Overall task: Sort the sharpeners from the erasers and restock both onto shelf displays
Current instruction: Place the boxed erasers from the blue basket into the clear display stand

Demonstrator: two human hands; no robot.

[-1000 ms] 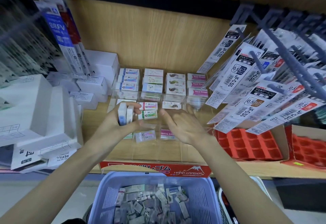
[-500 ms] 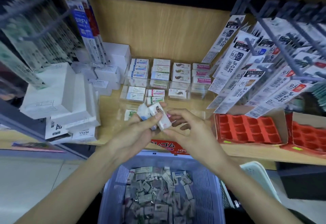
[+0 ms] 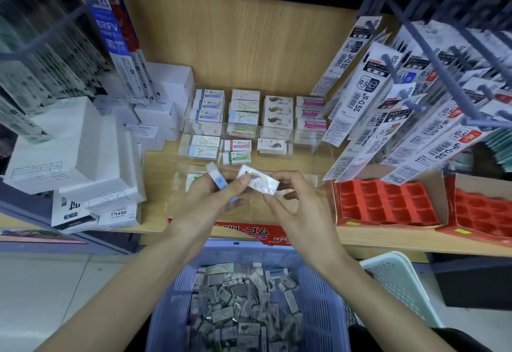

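My left hand (image 3: 213, 199) grips a blue-sleeved eraser (image 3: 217, 178) between its fingers, and its thumb presses one end of a white patterned eraser (image 3: 259, 182). My right hand (image 3: 293, 207) pinches the other end of that white eraser. Both hands hover above the front of the clear acrylic eraser display (image 3: 304, 149) on the wooden shelf (image 3: 388, 236). Rows of wrapped erasers (image 3: 245, 114) fill the display's back compartments. Below, a blue plastic basket (image 3: 327, 296) holds several loose wrapped erasers (image 3: 241, 307).
White refill boxes (image 3: 83, 163) are stacked at the left of the shelf. Pen refill packs (image 3: 368, 94) hang on hooks at the right, above red cardboard trays (image 3: 388, 202). A white basket (image 3: 396, 282) stands right of the blue one.
Both hands pulled back from the display toward me. The right hand, open and empty a second ago, now pinches a white eraser that the left hand also touches.
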